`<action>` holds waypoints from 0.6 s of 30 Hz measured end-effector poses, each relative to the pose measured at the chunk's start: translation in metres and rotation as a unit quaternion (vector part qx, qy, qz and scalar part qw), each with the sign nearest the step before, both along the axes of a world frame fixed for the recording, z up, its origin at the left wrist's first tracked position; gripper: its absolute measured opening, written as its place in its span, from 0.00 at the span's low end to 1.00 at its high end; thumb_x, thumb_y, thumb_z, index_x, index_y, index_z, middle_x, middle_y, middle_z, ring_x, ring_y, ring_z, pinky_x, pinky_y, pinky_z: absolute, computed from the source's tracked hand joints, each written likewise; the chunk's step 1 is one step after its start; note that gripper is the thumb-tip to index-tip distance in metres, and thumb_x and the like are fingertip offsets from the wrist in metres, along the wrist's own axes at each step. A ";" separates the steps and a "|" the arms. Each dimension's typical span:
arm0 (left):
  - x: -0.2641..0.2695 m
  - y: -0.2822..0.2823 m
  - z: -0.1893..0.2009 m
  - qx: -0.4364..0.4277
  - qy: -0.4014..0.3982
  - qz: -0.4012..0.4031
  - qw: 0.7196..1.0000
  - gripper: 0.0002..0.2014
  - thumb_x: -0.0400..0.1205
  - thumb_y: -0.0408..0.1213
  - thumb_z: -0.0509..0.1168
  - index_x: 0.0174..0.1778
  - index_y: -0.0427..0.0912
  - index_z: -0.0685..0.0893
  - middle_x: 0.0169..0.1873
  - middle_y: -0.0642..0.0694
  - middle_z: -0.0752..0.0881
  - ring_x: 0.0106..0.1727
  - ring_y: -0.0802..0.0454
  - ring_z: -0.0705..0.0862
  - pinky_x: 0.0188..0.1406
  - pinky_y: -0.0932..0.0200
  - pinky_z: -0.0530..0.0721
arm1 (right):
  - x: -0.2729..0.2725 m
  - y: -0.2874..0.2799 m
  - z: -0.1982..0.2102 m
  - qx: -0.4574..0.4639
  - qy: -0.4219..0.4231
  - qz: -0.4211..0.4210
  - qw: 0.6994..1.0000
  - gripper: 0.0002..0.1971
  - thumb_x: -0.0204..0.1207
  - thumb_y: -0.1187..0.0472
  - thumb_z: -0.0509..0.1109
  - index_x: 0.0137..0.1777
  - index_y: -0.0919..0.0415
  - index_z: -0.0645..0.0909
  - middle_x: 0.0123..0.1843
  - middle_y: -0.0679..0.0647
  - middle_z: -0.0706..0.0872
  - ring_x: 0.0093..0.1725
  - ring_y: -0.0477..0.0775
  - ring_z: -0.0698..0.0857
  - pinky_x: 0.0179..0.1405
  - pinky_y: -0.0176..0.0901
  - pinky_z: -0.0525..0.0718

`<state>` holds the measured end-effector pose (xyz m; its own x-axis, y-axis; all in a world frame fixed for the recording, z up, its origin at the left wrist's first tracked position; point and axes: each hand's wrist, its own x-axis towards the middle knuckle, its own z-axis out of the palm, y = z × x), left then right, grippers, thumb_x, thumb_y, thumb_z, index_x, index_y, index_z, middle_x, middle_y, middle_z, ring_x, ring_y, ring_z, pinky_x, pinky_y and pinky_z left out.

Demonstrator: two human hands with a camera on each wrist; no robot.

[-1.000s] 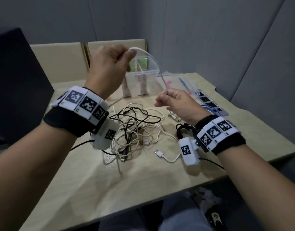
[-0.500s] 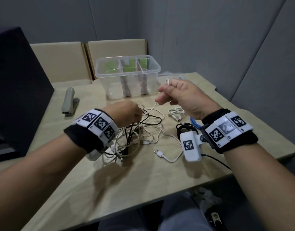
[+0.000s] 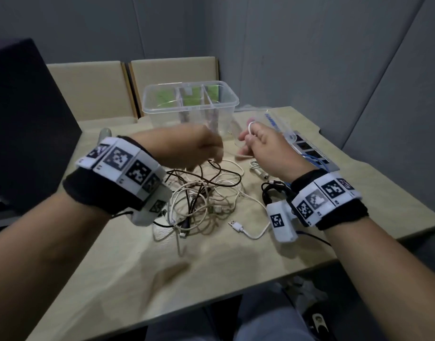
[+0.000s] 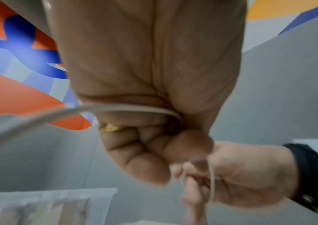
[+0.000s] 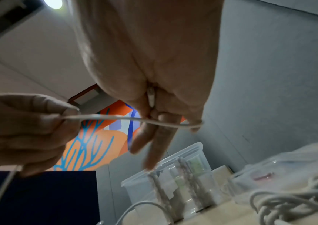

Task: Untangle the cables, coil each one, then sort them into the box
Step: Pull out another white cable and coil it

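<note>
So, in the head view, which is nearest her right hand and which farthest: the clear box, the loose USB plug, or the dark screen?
From the right hand:
1. Clear box, just beyond the fingers.
2. Loose USB plug, nearer the table's front, under the wrist.
3. Dark screen, far left.

My head camera looks forward and down from above the table (image 3: 127, 274), taking in both forearms, the tangle of cables (image 3: 206, 193) and the clear box (image 3: 189, 104) at the far edge. The left wrist camera sits tight under the left hand (image 4: 150, 85), facing along the palm and upward — wall and ceiling fill the background, with the right hand (image 4: 240, 175) just beyond. The right wrist camera looks up along the right hand's fingers (image 5: 154, 141) from equally close, catching the left hand (image 5: 23, 130) at its left edge. All three views share the white cable (image 5: 127, 119) between the hands and the box — blurred in the left wrist view.
</note>
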<state>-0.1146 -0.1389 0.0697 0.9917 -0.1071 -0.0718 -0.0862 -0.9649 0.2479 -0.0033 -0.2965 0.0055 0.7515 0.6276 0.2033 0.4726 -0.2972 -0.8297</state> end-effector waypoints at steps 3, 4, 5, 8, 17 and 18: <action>0.005 0.010 0.011 -0.026 -0.148 0.036 0.988 0.09 0.86 0.43 0.56 0.45 0.50 0.80 0.26 0.56 0.75 0.24 0.59 0.73 0.23 0.71 0.69 | -0.006 0.002 0.000 0.058 0.073 0.060 0.994 0.11 0.88 0.60 0.52 0.49 0.63 0.74 0.25 0.51 0.75 0.21 0.48 0.77 0.33 0.46 0.78; 0.009 0.014 0.011 -0.045 -0.198 0.055 0.978 0.09 0.86 0.42 0.56 0.45 0.49 0.81 0.25 0.56 0.74 0.23 0.60 0.70 0.20 0.72 0.66 | -0.009 0.002 0.002 0.089 0.105 0.075 0.988 0.13 0.88 0.57 0.53 0.47 0.63 0.75 0.23 0.49 0.72 0.19 0.47 0.71 0.28 0.43 0.75; 0.012 0.017 0.010 -0.069 -0.241 0.077 0.965 0.10 0.86 0.42 0.57 0.45 0.47 0.81 0.25 0.55 0.74 0.23 0.59 0.69 0.20 0.72 0.66 | -0.011 0.002 0.004 0.118 0.147 0.091 0.978 0.16 0.87 0.53 0.53 0.44 0.62 0.75 0.21 0.48 0.68 0.19 0.46 0.66 0.23 0.39 0.71; 0.020 0.022 0.001 -0.121 -0.293 0.123 0.940 0.11 0.85 0.44 0.58 0.48 0.45 0.85 0.27 0.52 0.77 0.26 0.58 0.69 0.22 0.71 0.64 | -0.020 0.000 0.014 0.147 0.245 0.167 0.944 0.21 0.85 0.46 0.52 0.36 0.60 0.72 0.20 0.46 0.65 0.20 0.45 0.61 0.22 0.36 0.60; 0.023 -0.004 -0.056 -0.063 -0.051 0.049 0.996 0.16 0.86 0.43 0.58 0.68 0.47 0.79 0.29 0.59 0.76 0.28 0.65 0.74 0.35 0.64 0.73 | -0.015 0.002 0.027 0.388 0.372 0.170 0.826 0.16 0.87 0.57 0.53 0.39 0.63 0.72 0.59 0.69 0.85 0.54 0.61 0.88 0.43 0.48 0.89; 0.019 -0.006 -0.058 -0.045 -0.011 0.029 0.998 0.15 0.85 0.43 0.59 0.68 0.49 0.79 0.29 0.60 0.76 0.29 0.63 0.76 0.38 0.64 0.74 | -0.014 0.003 0.027 0.405 0.377 0.142 0.821 0.16 0.87 0.58 0.53 0.40 0.64 0.73 0.65 0.69 0.82 0.63 0.62 0.85 0.52 0.54 0.89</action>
<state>-0.0952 -0.1447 0.0116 0.9976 -0.0535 -0.0428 -0.0363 -0.9423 0.3328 -0.0174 -0.2939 0.0320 0.7016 0.6882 0.1849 -0.3107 0.5290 -0.7897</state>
